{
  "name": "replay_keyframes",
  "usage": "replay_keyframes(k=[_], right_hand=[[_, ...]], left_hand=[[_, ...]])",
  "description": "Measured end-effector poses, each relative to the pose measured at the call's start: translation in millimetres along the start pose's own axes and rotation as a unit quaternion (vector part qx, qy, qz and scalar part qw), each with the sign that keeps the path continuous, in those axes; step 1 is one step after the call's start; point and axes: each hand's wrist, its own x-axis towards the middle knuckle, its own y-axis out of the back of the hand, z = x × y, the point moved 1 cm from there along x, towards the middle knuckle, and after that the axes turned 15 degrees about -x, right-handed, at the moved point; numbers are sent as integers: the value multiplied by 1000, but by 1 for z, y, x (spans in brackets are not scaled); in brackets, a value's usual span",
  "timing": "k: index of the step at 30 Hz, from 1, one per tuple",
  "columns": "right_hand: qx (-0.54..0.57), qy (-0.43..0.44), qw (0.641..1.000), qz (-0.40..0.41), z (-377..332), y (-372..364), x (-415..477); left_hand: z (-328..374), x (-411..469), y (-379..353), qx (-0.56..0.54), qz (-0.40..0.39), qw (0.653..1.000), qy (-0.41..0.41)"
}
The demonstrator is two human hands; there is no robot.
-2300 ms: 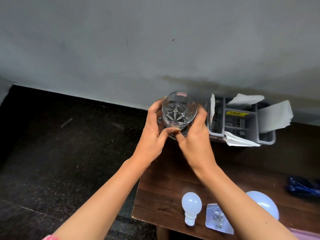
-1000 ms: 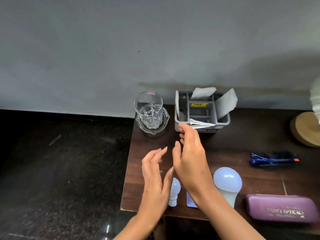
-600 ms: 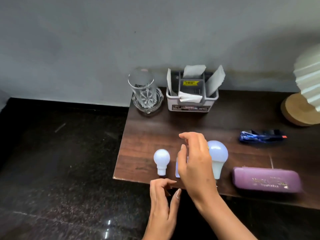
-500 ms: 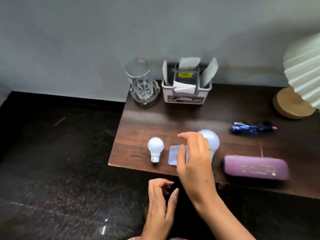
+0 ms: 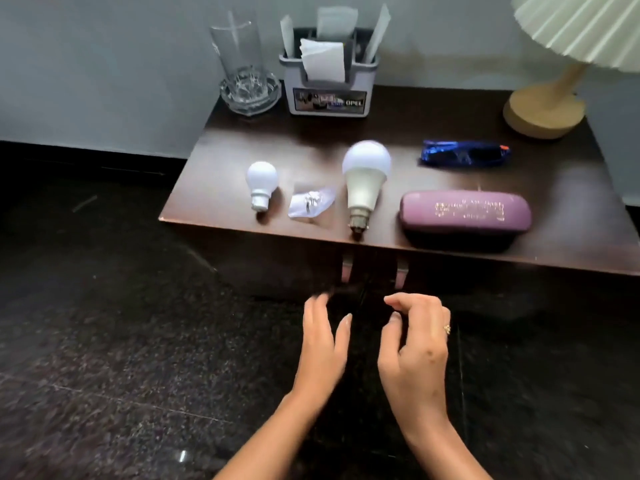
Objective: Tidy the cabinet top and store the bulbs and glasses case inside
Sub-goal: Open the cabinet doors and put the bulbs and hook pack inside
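Note:
A small white bulb (image 5: 261, 183) and a large white bulb (image 5: 364, 180) lie on the dark wooden cabinet top (image 5: 221, 157), caps toward me. The purple glasses case (image 5: 465, 212) lies to the right of the large bulb near the front edge. Between the bulbs sits a clear adhesive hook (image 5: 310, 201). Both hands hover empty below the front edge, in front of two metal door handles (image 5: 372, 271). My left hand (image 5: 323, 337) has its fingers spread, and my right hand (image 5: 417, 341) has its fingers loosely curled apart.
At the back stand a clear glass on a glass dish (image 5: 244, 67) and a grey organiser (image 5: 329, 84) with papers. A blue wrapped item (image 5: 464, 157) lies right of centre. A lamp with a wooden base (image 5: 543, 109) fills the back right corner. Dark stone floor (image 5: 104, 341) surrounds the cabinet.
Both hands left the glass at the back, drew away over the bulbs and dropped below the cabinet's front edge. The view has pulled back and tilted down.

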Motion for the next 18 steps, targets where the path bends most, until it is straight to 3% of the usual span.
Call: replay_keyframes(k=[4, 9, 16, 18], right_hand=[[21, -19, 999, -33, 27, -20, -19], [69, -37, 995, -55, 60, -49, -16], [206, 39, 977, -35, 101, -103, 0], [239, 52, 969, -29, 104, -111, 4]], left_hand=[[-24, -3, -12, -36, -17, 999, -28], [-56, 17, -29, -104, 30, 989, -99], [-95, 44, -53, -196, 77, 955, -209], [-96, 48, -52, -199, 59, 955, -212]])
